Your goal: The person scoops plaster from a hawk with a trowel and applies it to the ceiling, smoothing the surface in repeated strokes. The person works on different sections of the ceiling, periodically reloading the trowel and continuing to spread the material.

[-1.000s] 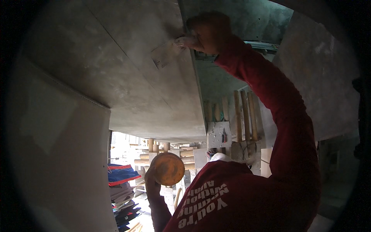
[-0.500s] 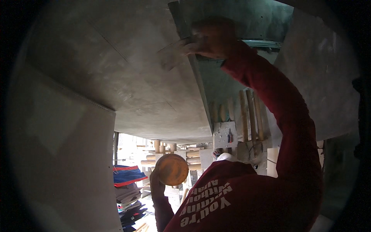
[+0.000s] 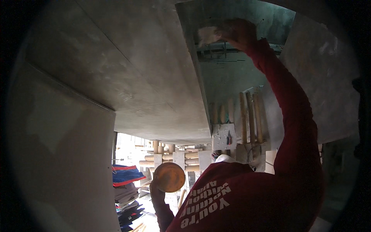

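Observation:
My left hand (image 3: 156, 190) is closed on the edge of a round, orange-brown bowl (image 3: 170, 177) at the lower middle. Whether its inside or its underside faces me, I cannot tell. Stretched far forward, my right hand (image 3: 237, 34) is closed on a thin, pale, flat scraper-like piece (image 3: 209, 35). Motion blurs that piece, so its exact kind is unclear. The hand is over a dark greenish recess (image 3: 232, 73), just right of the long edge of a grey plastered panel (image 3: 154, 77). My sleeves are dark red.
A pale wall panel (image 3: 73, 154) stands at the left. Another grey surface (image 3: 320, 77) is at the right. Wooden poles (image 3: 251, 116) lean below the recess, beside a stained board (image 3: 223, 135). Blue and red cloth (image 3: 127, 174) lies on a pile at the lower left.
My right hand has moved right with the flat piece, off the grey panel's edge and over the recess. The bowl in my left hand has shifted slightly left and down.

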`<action>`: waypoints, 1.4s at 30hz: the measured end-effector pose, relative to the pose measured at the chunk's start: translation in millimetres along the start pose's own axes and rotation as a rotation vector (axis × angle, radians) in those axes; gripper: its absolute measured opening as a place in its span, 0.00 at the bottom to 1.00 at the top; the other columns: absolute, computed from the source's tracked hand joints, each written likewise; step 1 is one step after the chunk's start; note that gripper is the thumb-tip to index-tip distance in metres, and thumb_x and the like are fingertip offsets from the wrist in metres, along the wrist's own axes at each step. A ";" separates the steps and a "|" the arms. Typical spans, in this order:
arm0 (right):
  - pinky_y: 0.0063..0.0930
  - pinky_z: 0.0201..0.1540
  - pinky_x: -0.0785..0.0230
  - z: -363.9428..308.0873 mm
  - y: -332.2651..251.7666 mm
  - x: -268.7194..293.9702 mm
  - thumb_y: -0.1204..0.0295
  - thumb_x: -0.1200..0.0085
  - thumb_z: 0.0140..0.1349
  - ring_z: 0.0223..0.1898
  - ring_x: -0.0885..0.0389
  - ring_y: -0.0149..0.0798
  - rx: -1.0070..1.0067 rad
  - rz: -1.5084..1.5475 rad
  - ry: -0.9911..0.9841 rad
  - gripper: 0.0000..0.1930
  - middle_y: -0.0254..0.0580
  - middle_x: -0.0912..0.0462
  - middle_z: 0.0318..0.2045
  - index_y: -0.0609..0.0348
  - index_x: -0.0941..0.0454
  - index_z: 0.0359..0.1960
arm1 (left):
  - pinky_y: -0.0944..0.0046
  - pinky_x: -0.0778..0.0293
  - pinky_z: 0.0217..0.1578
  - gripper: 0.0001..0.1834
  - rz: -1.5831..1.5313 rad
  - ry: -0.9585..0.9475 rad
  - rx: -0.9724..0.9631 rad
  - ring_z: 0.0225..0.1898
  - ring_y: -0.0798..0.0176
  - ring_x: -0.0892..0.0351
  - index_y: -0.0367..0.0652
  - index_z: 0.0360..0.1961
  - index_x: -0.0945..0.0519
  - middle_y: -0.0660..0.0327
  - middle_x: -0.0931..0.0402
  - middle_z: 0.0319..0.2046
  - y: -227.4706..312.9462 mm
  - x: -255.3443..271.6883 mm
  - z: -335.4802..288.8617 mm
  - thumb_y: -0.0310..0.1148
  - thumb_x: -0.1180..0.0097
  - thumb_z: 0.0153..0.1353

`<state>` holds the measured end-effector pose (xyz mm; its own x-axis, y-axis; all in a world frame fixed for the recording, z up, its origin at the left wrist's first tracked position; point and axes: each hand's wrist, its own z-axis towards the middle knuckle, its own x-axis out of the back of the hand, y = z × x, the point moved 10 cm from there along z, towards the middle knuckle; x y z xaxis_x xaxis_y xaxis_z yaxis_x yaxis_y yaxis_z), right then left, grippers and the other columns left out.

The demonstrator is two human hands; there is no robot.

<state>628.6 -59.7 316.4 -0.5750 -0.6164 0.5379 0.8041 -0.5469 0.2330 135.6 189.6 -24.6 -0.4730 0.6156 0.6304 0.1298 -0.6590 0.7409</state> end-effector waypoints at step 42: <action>0.44 0.34 0.26 33.1 -58.4 4.3 0.41 0.28 0.44 0.28 0.17 0.47 0.087 0.241 0.093 0.25 0.37 0.18 0.24 0.48 0.16 0.31 | 0.55 0.22 0.44 0.25 -0.173 -0.043 0.163 0.46 0.53 0.14 0.33 0.50 0.19 0.48 0.15 0.43 -3.5 -24.1 55.6 0.48 0.40 0.68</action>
<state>584.1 -11.6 331.9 -0.3733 -0.7743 0.5109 0.9272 -0.3297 0.1778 195.0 201.1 -29.5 -0.4637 0.7333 0.4972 0.1908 -0.4654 0.8643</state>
